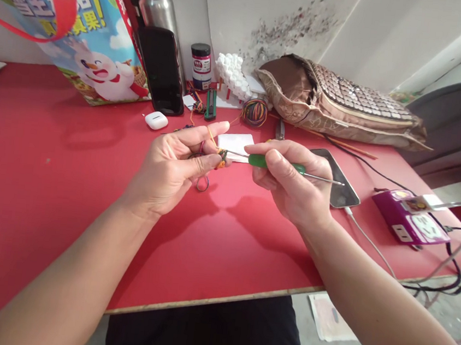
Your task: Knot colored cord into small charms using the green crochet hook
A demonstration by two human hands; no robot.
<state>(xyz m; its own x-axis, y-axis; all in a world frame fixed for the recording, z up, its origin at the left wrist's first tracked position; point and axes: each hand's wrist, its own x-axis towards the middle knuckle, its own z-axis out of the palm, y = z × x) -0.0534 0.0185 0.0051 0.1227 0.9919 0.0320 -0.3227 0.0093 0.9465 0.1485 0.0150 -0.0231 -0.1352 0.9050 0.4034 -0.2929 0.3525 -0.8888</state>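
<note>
My left hand (173, 166) pinches a small piece of multicoloured crochet work (221, 160) between thumb and fingers. A yellow strand runs up over its raised index finger, and a dark loop of yarn hangs below. In my right hand (296, 174) is a crochet hook (258, 160) with a green handle, held level. Its thin metal tip points left and meets the crochet work; whether it is inside a stitch is too small to tell. The hook's other metal end sticks out to the right. Behind both hands lies a ball of multicoloured yarn (254, 112).
On the red table (69, 177) a folded white paper (236, 141) lies behind my hands. A phone (342, 184) with a cable and a purple power strip (410, 219) are at right. Behind stand a shopping bag (101, 65), an upright phone (162, 72), a jar (201, 66) and a cushion (344, 105).
</note>
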